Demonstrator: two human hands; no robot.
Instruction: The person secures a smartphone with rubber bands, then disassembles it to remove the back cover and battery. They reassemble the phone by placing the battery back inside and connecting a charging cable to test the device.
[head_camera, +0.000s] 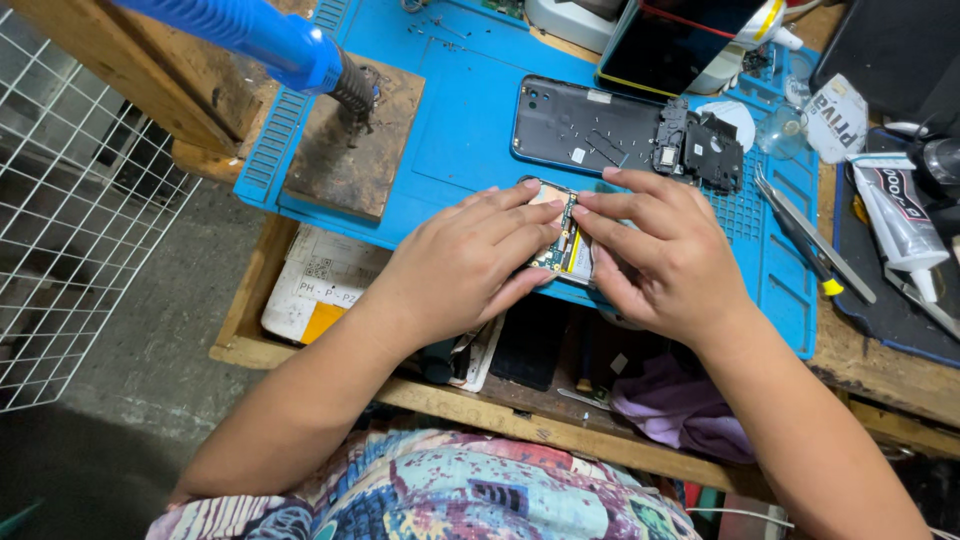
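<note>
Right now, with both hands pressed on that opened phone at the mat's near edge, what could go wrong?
1. The opened phone lies close to the near edge of the blue mat, above an open drawer; a slip under the left hand or right hand could push it off.
2. Fingertips rest on its exposed board, which might flex or smudge.
3. Tiny screws lie loose on the mat and could scatter if it is knocked.

A worn wooden surface (860, 380) fills the upper right of the frame, with an open shelf (300, 330) under its front edge; a white wire grid (70, 250) stands at the left; bare grey concrete floor (150, 370) shows at lower left; the light is even and bright.
</note>
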